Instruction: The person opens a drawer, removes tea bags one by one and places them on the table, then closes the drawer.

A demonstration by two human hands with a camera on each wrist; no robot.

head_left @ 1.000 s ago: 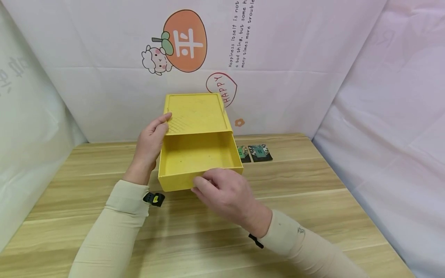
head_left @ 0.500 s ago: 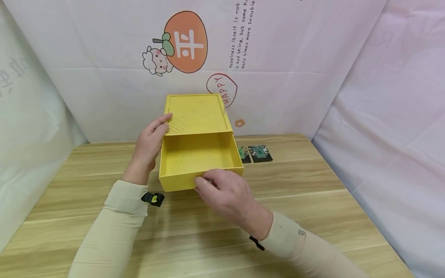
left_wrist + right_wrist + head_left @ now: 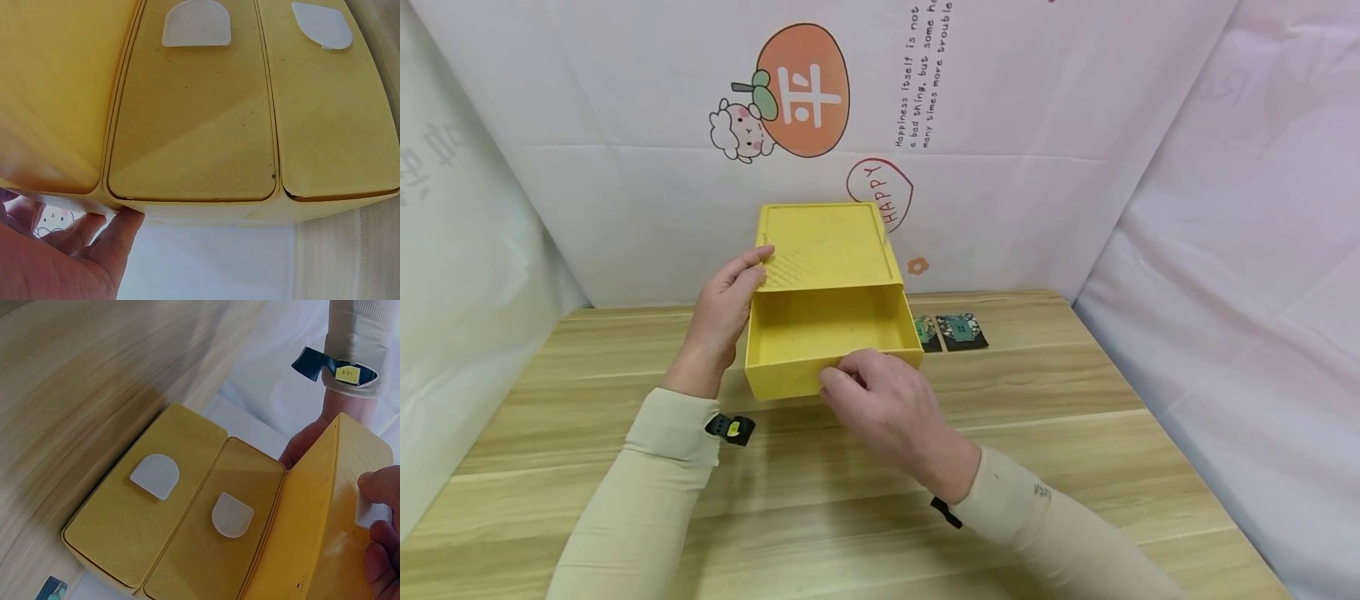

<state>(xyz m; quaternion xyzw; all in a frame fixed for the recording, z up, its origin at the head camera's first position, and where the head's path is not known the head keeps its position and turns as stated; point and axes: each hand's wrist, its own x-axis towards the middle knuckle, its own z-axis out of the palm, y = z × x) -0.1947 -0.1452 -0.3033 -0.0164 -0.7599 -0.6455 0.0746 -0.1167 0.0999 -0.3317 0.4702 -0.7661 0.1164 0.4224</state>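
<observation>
A yellow three-drawer cabinet (image 3: 823, 250) stands on the table, and its top drawer (image 3: 782, 380) is pulled partly out. Nothing lies on the part of the drawer floor that shows. My right hand (image 3: 887, 408) pinches the white handle (image 3: 374, 514) on that drawer's front. At the cabinet's upper left edge, my left hand (image 3: 718, 312) braces the body, thumb side over the top and fingers against the side wall. The middle drawer (image 3: 194, 125) and bottom drawer (image 3: 337, 112) are closed, each with a white tab handle.
Two dark cards with green pictures, a nearer one (image 3: 927, 333) and a farther right one (image 3: 962, 332), lie right of the cabinet. A white printed cloth (image 3: 1015, 167) hangs behind the wooden table (image 3: 1037, 433).
The top drawer has slid slightly inward, away from me, with my right hand moving along on its handle. My left hand has kept its place on the cabinet.
</observation>
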